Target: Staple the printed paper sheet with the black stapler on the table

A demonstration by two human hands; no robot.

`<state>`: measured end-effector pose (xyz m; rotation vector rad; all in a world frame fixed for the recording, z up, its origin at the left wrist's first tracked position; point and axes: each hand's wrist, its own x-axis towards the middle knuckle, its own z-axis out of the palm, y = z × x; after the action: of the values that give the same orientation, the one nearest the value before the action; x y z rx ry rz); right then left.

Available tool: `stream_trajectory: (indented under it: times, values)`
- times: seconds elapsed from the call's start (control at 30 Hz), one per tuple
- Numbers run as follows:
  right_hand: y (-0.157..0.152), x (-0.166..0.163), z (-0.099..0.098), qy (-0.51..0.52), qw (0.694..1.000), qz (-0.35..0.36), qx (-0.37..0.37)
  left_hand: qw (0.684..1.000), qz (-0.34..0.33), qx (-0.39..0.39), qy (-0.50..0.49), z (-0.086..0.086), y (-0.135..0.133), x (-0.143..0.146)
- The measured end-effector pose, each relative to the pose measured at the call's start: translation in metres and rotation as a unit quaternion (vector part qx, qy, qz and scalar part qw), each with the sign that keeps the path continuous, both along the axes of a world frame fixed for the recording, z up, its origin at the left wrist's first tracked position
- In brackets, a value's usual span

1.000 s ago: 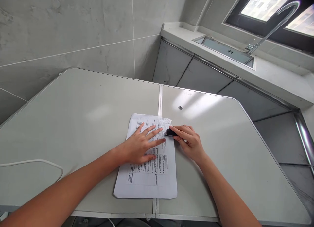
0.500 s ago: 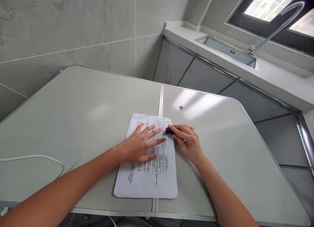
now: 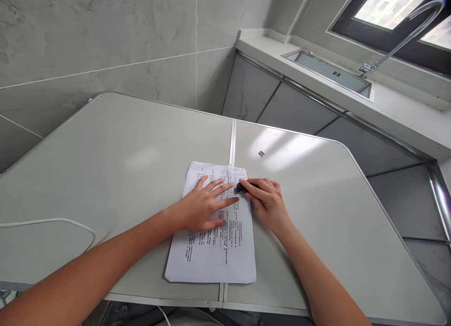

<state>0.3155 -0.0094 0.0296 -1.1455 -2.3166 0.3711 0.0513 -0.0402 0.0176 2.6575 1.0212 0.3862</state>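
A printed paper sheaf (image 3: pixel 225 271) lies across the seam of the folding table. My left hand (image 3: pixel 206 205) rests on its upper part, palm down with fingers spread. On the sheaf's right edge, near its top, my right hand (image 3: pixel 266 200) grips a small black stapler (image 3: pixel 242 188). The stapler's front end points left over the page, close to my left fingertips. Most of its body is hidden under my right fingers.
Two short dark strips (image 3: pixel 261 153) lie on the light table (image 3: pixel 317 213) beyond my right hand. A white cable (image 3: pixel 52 220) curves along the left side. Behind stands a counter with a sink (image 3: pixel 331 74) and a tall faucet (image 3: pixel 405 39).
My right fingertips have shifted slightly forward over the stapler, covering more of its front. My left hand stays put on the paper. The whole view has shifted slightly.
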Motion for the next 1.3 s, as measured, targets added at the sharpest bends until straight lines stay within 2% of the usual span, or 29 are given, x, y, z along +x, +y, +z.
stream_trajectory:
  times: [0.6,0.77,0.83,0.97,1.07,1.13,1.2,1.3]
  values:
    - [-0.01,-0.017,-0.007,-0.131,0.987,-0.035,0.084,0.999,-0.005,-0.015,0.031,0.001,0.002,-0.001]
    - [0.003,0.004,0.003,-0.079,0.996,0.028,0.022,1.0,-0.017,-0.001,0.026,0.003,0.004,-0.009]
    - [0.009,0.016,0.005,-0.067,0.997,0.03,-0.011,0.999,-0.021,0.0,0.031,0.004,0.006,-0.014]
    - [0.02,0.03,0.0,-0.06,0.997,-0.05,-0.021,0.999,-0.022,-0.001,0.047,0.004,0.008,-0.022]
    - [0.023,0.03,-0.006,-0.037,0.991,-0.127,0.036,1.0,-0.018,0.011,0.016,0.006,0.011,-0.025]
    - [0.02,0.023,-0.005,0.0,0.981,-0.169,0.1,0.998,0.03,0.03,-0.053,0.008,0.015,-0.027]
    - [0.011,0.006,0.001,0.048,0.969,-0.192,0.149,0.979,0.123,0.052,-0.155,0.01,0.021,-0.033]
    - [-0.011,-0.034,0.013,0.108,0.975,-0.152,0.125,0.91,0.257,0.062,-0.32,0.01,0.03,-0.046]
